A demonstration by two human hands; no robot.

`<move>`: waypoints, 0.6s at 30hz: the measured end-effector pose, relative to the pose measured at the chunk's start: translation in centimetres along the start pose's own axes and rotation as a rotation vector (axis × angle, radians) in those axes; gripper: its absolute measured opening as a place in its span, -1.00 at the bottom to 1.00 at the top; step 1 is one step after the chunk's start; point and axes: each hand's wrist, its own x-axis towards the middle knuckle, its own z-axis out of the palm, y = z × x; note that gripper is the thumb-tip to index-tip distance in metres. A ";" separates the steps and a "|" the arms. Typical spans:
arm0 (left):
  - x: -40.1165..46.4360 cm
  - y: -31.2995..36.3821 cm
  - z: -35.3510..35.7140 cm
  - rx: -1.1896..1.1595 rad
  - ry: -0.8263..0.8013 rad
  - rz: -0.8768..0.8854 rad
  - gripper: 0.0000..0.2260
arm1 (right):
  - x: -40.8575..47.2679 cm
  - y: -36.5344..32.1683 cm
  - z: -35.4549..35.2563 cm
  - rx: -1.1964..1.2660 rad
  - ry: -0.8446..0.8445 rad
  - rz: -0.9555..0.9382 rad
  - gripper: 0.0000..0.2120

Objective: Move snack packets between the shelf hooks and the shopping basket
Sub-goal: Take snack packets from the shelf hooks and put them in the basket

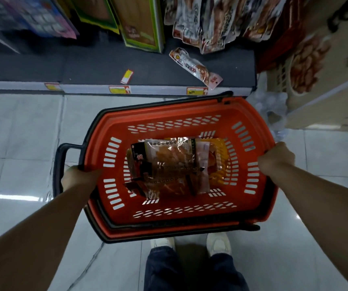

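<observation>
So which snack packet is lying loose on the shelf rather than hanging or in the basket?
The white-and-orange packet lying flat on the dark bottom shelf, below the hanging packets and beyond the red basket.

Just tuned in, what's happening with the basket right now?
A person stands in a shop aisle gripping an orange shopping basket by its rim, left hand on one side and right hand on the other. Several snack packets lie flat in the bottom. One loose packet lies on the dark bottom shelf ahead, below more packets hanging on the hooks. Neither hand holds a packet.
</observation>
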 end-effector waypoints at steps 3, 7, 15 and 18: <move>-1.1 0.3 -3.5 -0.033 0.040 -0.005 -0.59 | -1.5 -2.6 -2.8 -0.062 0.005 -0.116 -0.62; -3.6 1.2 -9.0 -0.063 0.040 -0.027 -0.59 | -3.8 -5.2 -7.0 -0.162 -0.027 -0.260 -0.61; -10.4 1.1 -24.7 -0.153 0.087 -0.080 -0.66 | -15.4 -15.5 -17.5 -0.334 -0.034 -0.606 -0.68; -14.2 -0.4 -31.5 -0.257 0.182 -0.127 -0.62 | -21.7 -20.4 -20.7 -0.449 0.016 -0.789 -0.67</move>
